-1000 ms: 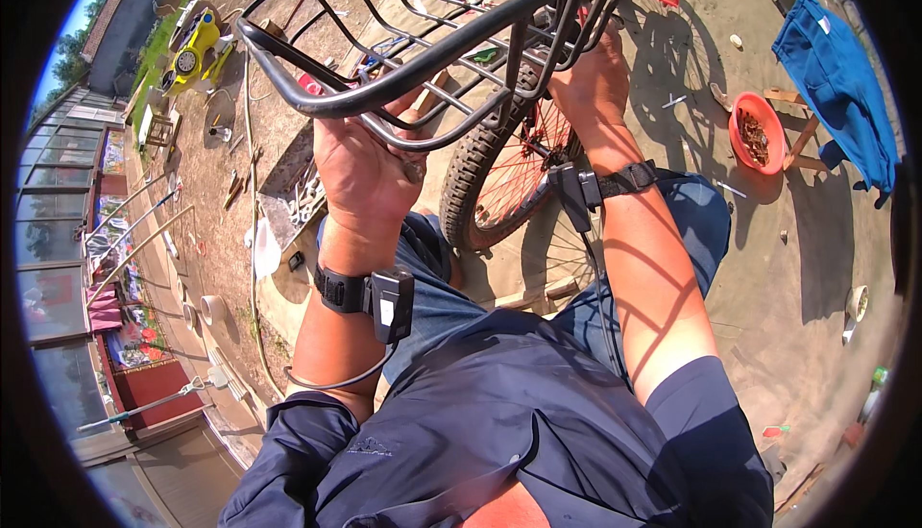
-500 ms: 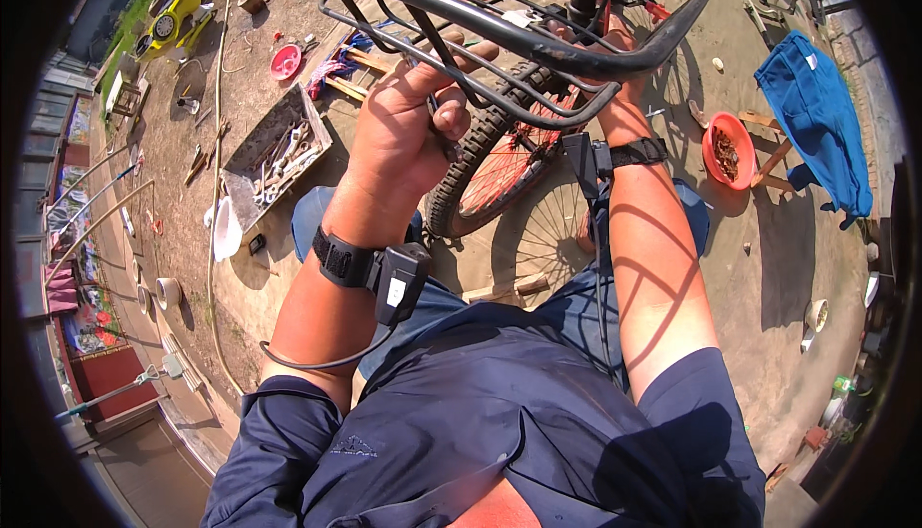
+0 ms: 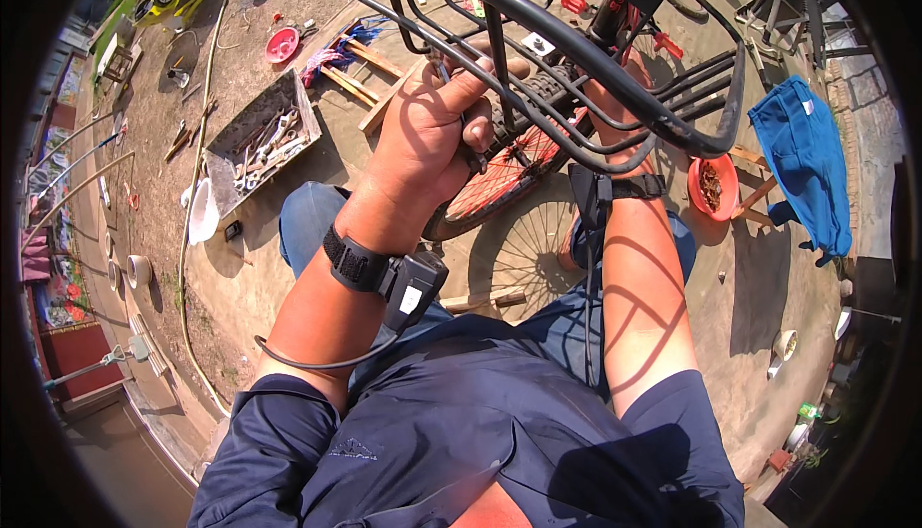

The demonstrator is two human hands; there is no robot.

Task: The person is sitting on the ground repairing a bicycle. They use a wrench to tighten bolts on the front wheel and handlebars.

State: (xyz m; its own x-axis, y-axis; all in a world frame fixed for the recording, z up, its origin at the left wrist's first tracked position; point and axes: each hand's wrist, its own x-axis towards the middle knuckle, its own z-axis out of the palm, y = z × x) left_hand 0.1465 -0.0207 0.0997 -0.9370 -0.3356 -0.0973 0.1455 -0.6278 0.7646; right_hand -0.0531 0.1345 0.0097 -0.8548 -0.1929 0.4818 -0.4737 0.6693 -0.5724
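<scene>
A black tubular rack (image 3: 523, 11) stretches across the upper middle, in front of a bicycle wheel (image 3: 499, 182) with red spokes and a knobbly tyre. My left hand (image 3: 432, 129) is closed at the rack's left side, its fingers wrapped round a slim metal tool (image 3: 475, 160) whose ends only just show; its exact kind is unclear. Behind the rack bars, my right hand (image 3: 619, 96) reaches in beside the wheel and the black-and-red upright part of the bicycle (image 3: 610, 14). Bars hide its fingers, so its grip does not show.
A metal tray of wrenches (image 3: 264, 148) lies on the ground to the left, near a pink bowl (image 3: 282, 45) and wooden pieces (image 3: 370, 62). Right of me are a red bowl of small brown parts (image 3: 712, 187) and a blue cloth (image 3: 802, 163) over a wooden stool. A hose (image 3: 192, 240) runs along the left.
The rack sits farther right and lower in view, and the surroundings have shifted left. My left hand, still closed on the tool, has moved slightly right and down.
</scene>
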